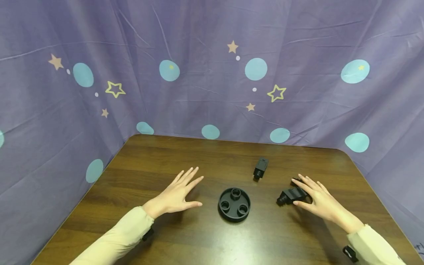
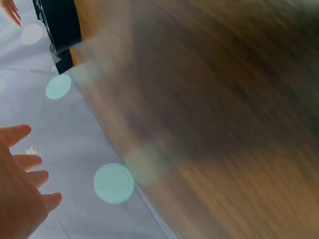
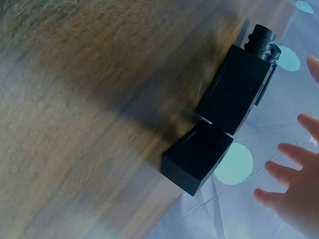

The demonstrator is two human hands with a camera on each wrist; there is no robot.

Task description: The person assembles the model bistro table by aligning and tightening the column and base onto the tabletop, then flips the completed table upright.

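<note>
My left hand [image 1: 173,197] hovers with fingers spread to the left of a round black dish [image 1: 233,211], holding nothing. Three threaded round sockets stand inside that dish. On the right, my right hand [image 1: 321,202] is spread over a black block with a screw-threaded end [image 1: 293,195] and partly hides it. In the right wrist view this threaded block [image 3: 234,89] lies end to end with another black block [image 3: 197,157], and the fingers [image 3: 286,174] extend apart from both. Another black piece [image 1: 296,181] shows just behind the right fingertips in the head view.
Farther back on the brown wooden table [image 1: 198,154] lies a separate black block with a threaded end [image 1: 261,167]. A purple curtain [image 1: 205,99] with stars and blue dots hangs around the table's back and sides. Black straps [image 1: 350,254] sit at both sleeves.
</note>
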